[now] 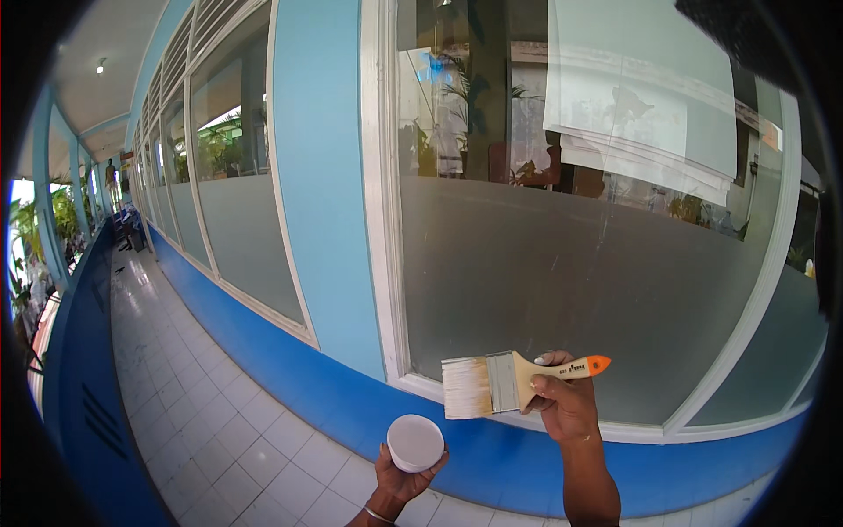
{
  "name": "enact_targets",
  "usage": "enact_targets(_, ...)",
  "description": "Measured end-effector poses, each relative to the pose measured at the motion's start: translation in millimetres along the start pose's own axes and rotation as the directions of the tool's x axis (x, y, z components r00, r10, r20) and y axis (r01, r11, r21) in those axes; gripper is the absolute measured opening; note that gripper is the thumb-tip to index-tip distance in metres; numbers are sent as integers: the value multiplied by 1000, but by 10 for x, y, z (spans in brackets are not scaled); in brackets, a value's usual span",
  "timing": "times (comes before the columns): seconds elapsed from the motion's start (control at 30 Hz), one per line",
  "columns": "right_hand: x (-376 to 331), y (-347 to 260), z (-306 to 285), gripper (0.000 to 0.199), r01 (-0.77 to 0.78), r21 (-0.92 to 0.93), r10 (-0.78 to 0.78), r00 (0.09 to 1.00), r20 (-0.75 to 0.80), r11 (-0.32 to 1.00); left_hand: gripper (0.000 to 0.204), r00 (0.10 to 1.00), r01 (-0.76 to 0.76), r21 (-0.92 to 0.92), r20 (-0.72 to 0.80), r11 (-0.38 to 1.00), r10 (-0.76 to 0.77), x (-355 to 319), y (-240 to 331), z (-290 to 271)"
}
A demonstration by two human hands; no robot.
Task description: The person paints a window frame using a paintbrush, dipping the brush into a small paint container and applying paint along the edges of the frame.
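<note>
My right hand (566,404) grips a flat paintbrush (500,384) by its wooden handle with an orange tip. Its pale bristles point left, level with the white bottom rail of the window frame (632,430). My left hand (402,479) holds a small round white cup (414,442) from below, just left of and under the brush. Both hands are raised in front of a frosted window pane (562,290) set in a light blue wall (320,176).
A dark blue band (290,373) runs along the wall's base. White floor tiles (193,413) stretch down a corridor to the left, bounded by a blue low wall (83,369). More white-framed windows (237,176) line the wall; plants stand at the far left.
</note>
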State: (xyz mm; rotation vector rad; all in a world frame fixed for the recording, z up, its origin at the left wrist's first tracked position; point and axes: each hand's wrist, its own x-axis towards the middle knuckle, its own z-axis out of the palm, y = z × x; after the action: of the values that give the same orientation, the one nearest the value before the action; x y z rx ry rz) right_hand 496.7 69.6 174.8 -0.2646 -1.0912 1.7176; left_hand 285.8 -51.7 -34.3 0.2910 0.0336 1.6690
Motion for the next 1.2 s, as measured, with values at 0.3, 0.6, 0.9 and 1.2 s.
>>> enact_targets(0.3,-320,-708,321,25,307,-721,-52,934,353,621,93,1000,-18,94,16,995,16,-1,-679,178)
enact_targets(0.6,-576,-563,330,25,370,-878,219,870,442,303,95,998,-21,170,64,985,10,-79,-876,260)
enact_targets(0.9,-709,-353,212,26,506,-852,217,824,523,134,105,997,26,126,71,992,-35,-112,-933,385)
enact_targets(1.2,-781,-202,154,23,546,-835,232,806,545,65,104,988,57,97,136,994,-70,-134,-904,325)
